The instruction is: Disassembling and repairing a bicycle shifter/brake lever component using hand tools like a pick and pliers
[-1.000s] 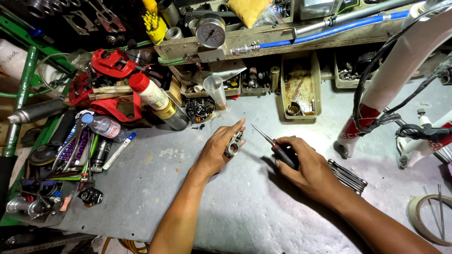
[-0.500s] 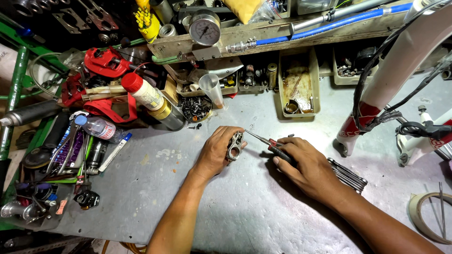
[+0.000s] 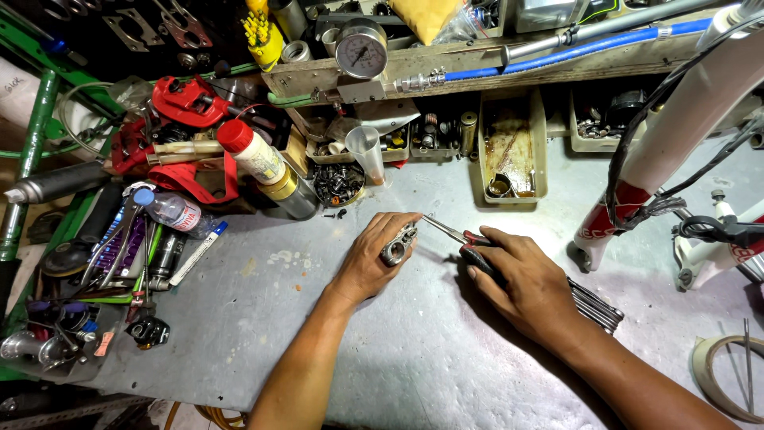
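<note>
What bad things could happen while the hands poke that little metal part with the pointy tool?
The thin tool in the right hand points at the small metal part pinched in the left hand; a slip might jab those fingers. The part is held above the grey bench, so it could drop and roll into the clutter. The open tray of oily bits sits close and might get bumped.

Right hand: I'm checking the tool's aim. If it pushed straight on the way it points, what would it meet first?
Most likely the small metal part held in the left hand; the right hand aims its screwdriver tip there.
</note>
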